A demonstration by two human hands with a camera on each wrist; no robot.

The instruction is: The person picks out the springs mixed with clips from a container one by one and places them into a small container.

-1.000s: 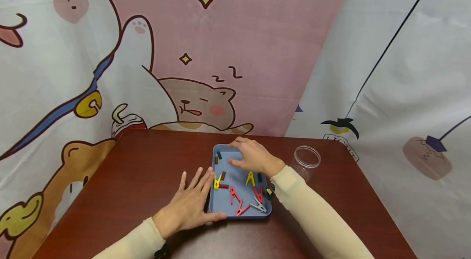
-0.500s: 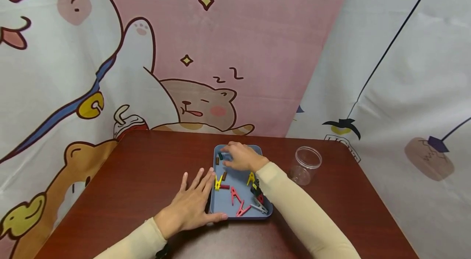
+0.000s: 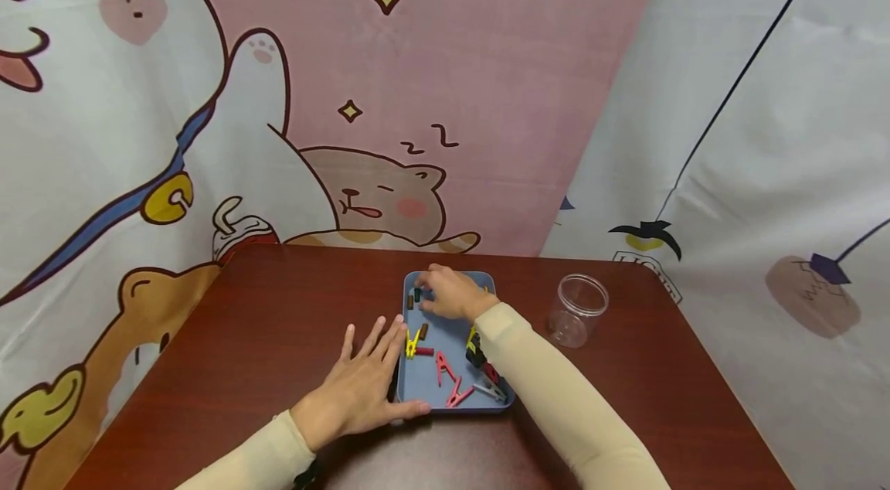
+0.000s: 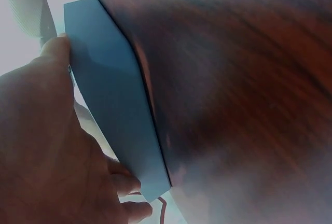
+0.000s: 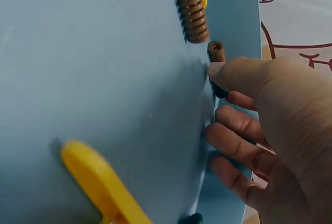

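A shallow blue-grey tray point(image 3: 445, 401) holds small coil springs and clothespins. My right hand point(image 3: 448, 294) reaches into its far left corner, thumb and index finger at a dark green spring point(image 5: 220, 92). The thumb covers part of this spring, and the index fingertip is hidden; they appear to pinch it. A brown spring point(image 5: 216, 50) lies just beside the thumb tip. My left hand point(image 3: 358, 389) lies spread along the tray's left side, with its thumb on the near rim. In the left wrist view, its fingers touch the tray's edge point(image 4: 114, 99).
Another brown spring point(image 3: 423, 331), a red spring point(image 3: 424, 352) and a yellow clothespin point(image 3: 412, 345) lie along the tray's left. Pink clothespins point(image 3: 443, 368) and a grey clothespin point(image 3: 490, 391) are nearer. A clear jar point(image 3: 579, 311) stands right of the tray on the dark table point(image 3: 292, 297).
My right hand has moved left and down to the dark green spring, which now lies a little straighter. My left hand has stayed on the tray's edge.
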